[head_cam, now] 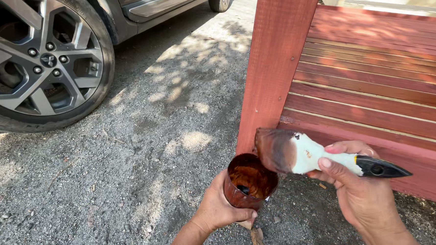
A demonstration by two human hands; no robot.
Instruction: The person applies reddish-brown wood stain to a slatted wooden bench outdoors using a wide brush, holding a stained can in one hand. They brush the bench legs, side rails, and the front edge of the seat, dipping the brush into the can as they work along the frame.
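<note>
At ten o'clock a car wheel (42, 56) with a grey alloy rim rests on the gravel ground (143, 148), which is dappled with shade. Toward six o'clock the left hand (219, 208) has its grip clenched around a small paint-stained cup (248, 181), holding it upright just above the gravel; dark reddish-brown stain sits inside. Just above the cup's rim, at about five o'clock, hangs the wet brown bristle end of a paintbrush (314, 155), lying almost level. The right hand (359, 190) grasps its white ferrule and black handle. Behind, from twelve to three o'clock, stands a red-stained wooden post (274, 66) joined to horizontal red slats (376, 80).
</note>
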